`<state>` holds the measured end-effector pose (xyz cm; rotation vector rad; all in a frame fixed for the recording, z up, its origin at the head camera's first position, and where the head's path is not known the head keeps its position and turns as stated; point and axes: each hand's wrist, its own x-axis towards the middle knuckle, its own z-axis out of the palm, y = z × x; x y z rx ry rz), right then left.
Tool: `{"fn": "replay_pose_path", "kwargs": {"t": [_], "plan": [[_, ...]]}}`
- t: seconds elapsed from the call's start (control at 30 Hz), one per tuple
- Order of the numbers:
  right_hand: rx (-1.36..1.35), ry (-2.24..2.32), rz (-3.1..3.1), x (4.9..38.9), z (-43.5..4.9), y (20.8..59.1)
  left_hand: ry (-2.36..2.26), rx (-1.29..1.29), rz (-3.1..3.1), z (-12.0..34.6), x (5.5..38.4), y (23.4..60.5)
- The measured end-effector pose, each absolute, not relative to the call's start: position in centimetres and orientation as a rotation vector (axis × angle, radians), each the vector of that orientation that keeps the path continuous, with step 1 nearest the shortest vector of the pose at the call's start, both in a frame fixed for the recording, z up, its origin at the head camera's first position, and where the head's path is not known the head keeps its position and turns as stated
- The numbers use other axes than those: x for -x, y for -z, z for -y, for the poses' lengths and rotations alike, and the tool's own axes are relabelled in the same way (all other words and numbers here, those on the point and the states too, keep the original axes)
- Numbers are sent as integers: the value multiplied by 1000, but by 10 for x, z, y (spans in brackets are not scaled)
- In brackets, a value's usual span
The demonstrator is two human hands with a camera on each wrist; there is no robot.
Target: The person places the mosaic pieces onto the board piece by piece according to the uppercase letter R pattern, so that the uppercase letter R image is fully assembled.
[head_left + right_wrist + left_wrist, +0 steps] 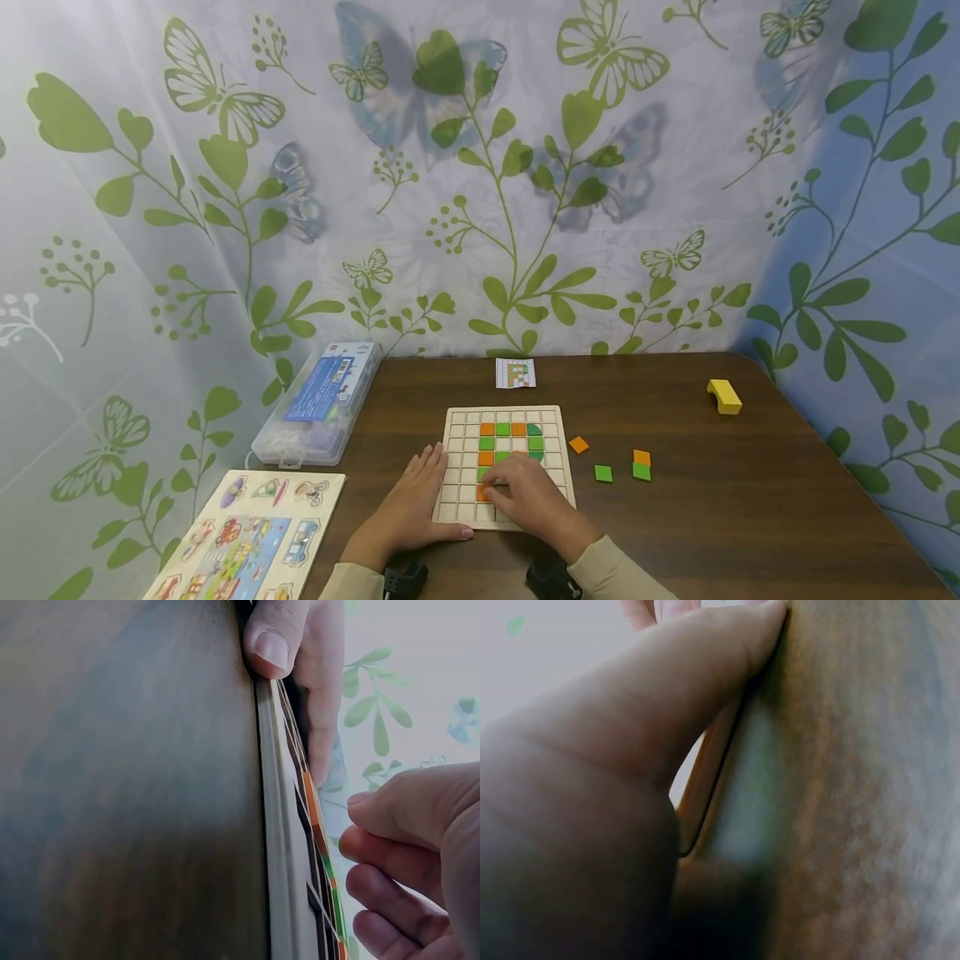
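Note:
A pale wooden grid board (457,427) lies on the table, with orange and green square tiles (502,429) and darker green rounded pieces (534,429) in its cells. My left hand (411,508) steadies the board's lower left corner, fingers extended along the left side and thumb at the near edge. Over the lower middle cells is my right hand (536,500), fingertips close to an orange tile (482,493). In the right wrist view the thumb (397,806) and loosely bent fingers stand off the board, nothing visible between them. The hand covers part of the tile pattern.
Right of the board lie loose orange (578,445) and green tiles (603,473). A printed pattern card (515,373) sits behind it. A yellow arch block (724,397) is at far right. On the left are a clear plastic case (322,400) and a picture puzzle (330,487).

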<state>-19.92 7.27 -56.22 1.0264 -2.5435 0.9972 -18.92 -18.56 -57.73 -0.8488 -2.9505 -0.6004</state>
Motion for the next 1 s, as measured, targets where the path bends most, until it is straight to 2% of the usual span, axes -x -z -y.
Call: {"fn": "replay_pose_path", "kwargs": {"t": [0.5, 1.0], "plan": [[-886, -1000, 2519, 201, -92, 558, 596, 848, 2963, 182, 189, 575], [-525, -972, 2589, 214, -169, 556, 588, 827, 2967, 184, 190, 578]]}}
